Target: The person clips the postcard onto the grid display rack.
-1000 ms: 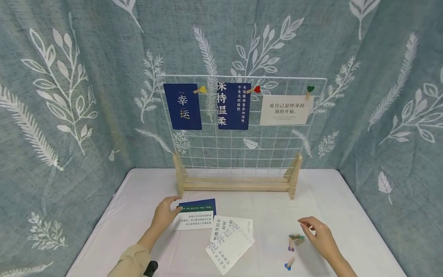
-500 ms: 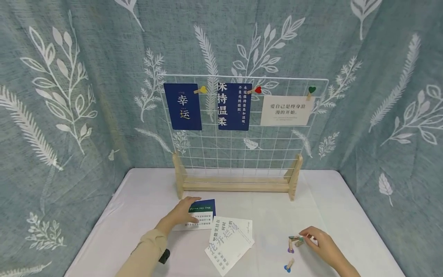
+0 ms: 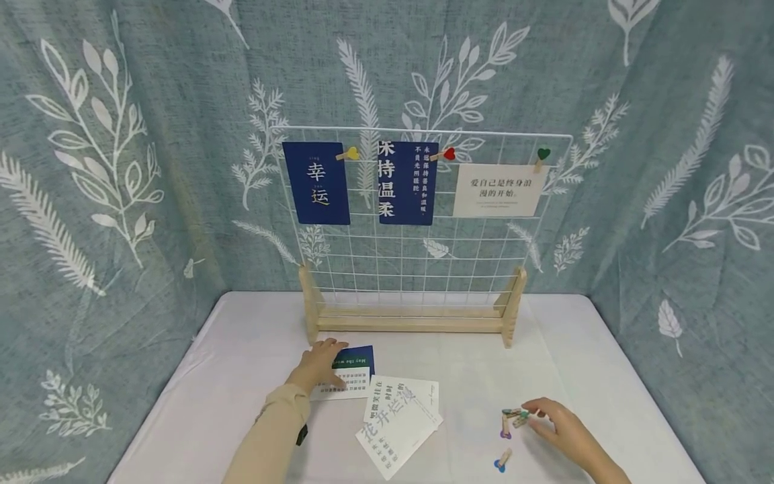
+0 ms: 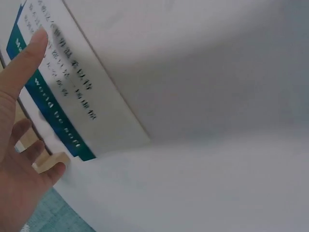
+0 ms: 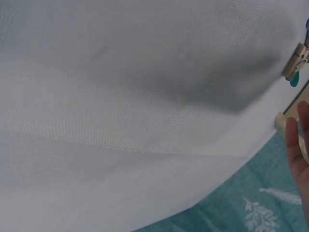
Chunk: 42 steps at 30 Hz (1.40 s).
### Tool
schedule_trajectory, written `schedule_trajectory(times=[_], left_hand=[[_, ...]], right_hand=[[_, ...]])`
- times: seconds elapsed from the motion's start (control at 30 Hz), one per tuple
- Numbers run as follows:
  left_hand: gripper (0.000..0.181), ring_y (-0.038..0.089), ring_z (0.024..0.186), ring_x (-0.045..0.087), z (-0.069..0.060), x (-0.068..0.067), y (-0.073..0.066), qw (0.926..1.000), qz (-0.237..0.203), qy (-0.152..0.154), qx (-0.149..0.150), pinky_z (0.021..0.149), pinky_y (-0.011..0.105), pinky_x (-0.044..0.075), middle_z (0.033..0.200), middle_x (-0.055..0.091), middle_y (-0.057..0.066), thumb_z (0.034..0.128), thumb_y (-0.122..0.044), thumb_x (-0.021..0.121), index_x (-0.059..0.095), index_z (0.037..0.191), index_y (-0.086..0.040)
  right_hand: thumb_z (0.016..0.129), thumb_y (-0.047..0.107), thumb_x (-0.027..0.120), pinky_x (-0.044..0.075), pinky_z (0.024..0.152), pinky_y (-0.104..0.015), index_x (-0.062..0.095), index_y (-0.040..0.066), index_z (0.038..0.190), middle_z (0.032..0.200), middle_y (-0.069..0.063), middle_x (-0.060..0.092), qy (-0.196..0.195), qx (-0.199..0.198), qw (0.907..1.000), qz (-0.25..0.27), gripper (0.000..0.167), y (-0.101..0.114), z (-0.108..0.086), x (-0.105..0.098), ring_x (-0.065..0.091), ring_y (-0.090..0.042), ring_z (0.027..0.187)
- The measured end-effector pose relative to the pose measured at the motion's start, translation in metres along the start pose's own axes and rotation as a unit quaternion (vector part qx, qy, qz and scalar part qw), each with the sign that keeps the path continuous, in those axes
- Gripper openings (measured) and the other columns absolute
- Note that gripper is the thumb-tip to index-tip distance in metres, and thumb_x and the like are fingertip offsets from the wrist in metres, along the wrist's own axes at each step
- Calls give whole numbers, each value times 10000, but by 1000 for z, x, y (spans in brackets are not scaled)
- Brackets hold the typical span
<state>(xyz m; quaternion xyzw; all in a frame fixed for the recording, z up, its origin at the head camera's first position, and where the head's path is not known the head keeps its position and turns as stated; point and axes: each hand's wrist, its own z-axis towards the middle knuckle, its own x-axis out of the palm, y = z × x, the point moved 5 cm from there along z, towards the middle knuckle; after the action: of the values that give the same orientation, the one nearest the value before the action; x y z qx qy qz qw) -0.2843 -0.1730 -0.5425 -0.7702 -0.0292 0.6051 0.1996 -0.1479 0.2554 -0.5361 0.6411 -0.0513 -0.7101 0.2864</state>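
Note:
My left hand (image 3: 317, 370) is over a small stack of cards, thumb and fingers spread apart. The top card (image 3: 358, 383) is white with dark lettering, and a green and blue card (image 3: 361, 356) shows behind it. In the left wrist view the thumb lies over the white card (image 4: 96, 96); whether it touches cannot be told. My right hand (image 3: 562, 427) reaches with its fingertips to a cluster of wooden clothespins (image 3: 515, 415); the wrist view shows a clothespin (image 5: 294, 63) with a green end, and no firm hold is visible.
Overlapping white cards (image 3: 402, 420) lie mid-table. A lone clothespin (image 3: 503, 460) with a blue end lies nearer me. Behind stands a white wire grid (image 3: 417, 265) on a wooden base (image 3: 411, 324), with two blue cards (image 3: 317, 191) and a cream card (image 3: 498, 191) clipped on.
My left hand has moved right, from the stack's left edge to over the cards. My right hand has come down and left to the clothespins. In the last half second both have hardly moved.

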Motion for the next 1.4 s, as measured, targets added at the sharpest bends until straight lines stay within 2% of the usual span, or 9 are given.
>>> schedule_trajectory(times=[0.13, 0.23, 0.4, 0.6, 0.83, 0.97, 1.1, 1.2, 1.4], left_hand=[[861, 513, 1329, 294, -11, 2, 3, 9999, -44, 125, -63, 1029, 683, 293, 1425, 384, 276, 619, -246, 861, 460, 1350, -32], [877, 516, 1310, 325, -16, 2, 5, 9999, 32, 71, -151, 1019, 666, 325, 1413, 391, 287, 615, -257, 856, 448, 1355, -18], [928, 469, 1249, 421, -11, 4, 4, 9995, 189, -90, -222, 987, 631, 387, 1372, 432, 262, 607, -280, 861, 411, 1366, 7], [974, 465, 1179, 467, -9, 9, 7, 9963, 652, -188, -525, 955, 642, 402, 1335, 449, 252, 611, -347, 848, 382, 1368, 51], [982, 465, 1154, 463, -14, 14, 14, 9928, 573, -482, -940, 916, 623, 435, 1315, 444, 262, 617, -396, 840, 390, 1351, 76], [970, 438, 1100, 463, -18, 14, 18, 9905, 511, -679, -1081, 906, 641, 424, 1244, 456, 239, 596, -421, 833, 406, 1302, 89], [946, 427, 1043, 469, -24, 12, 18, 9883, 481, -1088, -954, 892, 665, 413, 1145, 471, 224, 567, -438, 835, 422, 1227, 98], [918, 429, 1013, 481, -29, 10, 16, 9864, 510, -1341, -806, 876, 659, 421, 1108, 486, 242, 588, -456, 825, 428, 1188, 114], [892, 442, 1016, 481, -32, 10, 22, 9842, 289, -1447, -980, 872, 634, 424, 1106, 490, 276, 650, -462, 799, 421, 1214, 117]], right_hand=[[809, 84, 695, 525, 685, -268, 633, 85, 1052, 985, -8, 667, 177, 70, 9998, 13, 251, 4, -2, 1, 595, -130, 832], [815, 99, 695, 532, 695, -284, 635, 81, 1048, 988, -9, 670, 211, 89, 9997, 1, 242, 7, -2, 0, 592, -124, 828], [812, 94, 694, 543, 695, -304, 636, 69, 1037, 965, -13, 671, 223, -15, 9997, -106, 233, 10, -3, -3, 606, -146, 821], [825, 104, 690, 549, 715, -358, 635, 63, 1043, 977, -18, 671, 242, -233, 9994, -98, 229, 11, 2, -5, 621, -208, 846], [823, 102, 680, 548, 716, -352, 640, 63, 1030, 963, -21, 674, 435, -163, 9989, -71, 214, 11, 7, -4, 630, -243, 844], [827, 111, 676, 544, 707, -336, 643, 69, 1024, 950, -12, 674, 483, -110, 9988, -53, 204, 9, 8, -2, 623, -206, 830], [836, 119, 673, 539, 694, -312, 650, 78, 1010, 950, -15, 681, 492, -289, 9984, 32, 181, 9, 8, 0, 618, -181, 820], [842, 134, 670, 541, 702, -317, 654, 94, 997, 968, -17, 687, 593, -276, 9978, 68, 161, 8, 8, 1, 626, -201, 837], [870, 201, 646, 550, 744, -370, 654, 92, 1011, 992, -23, 690, 1066, 14, 9943, 99, 178, 6, 10, 6, 635, -246, 877]])
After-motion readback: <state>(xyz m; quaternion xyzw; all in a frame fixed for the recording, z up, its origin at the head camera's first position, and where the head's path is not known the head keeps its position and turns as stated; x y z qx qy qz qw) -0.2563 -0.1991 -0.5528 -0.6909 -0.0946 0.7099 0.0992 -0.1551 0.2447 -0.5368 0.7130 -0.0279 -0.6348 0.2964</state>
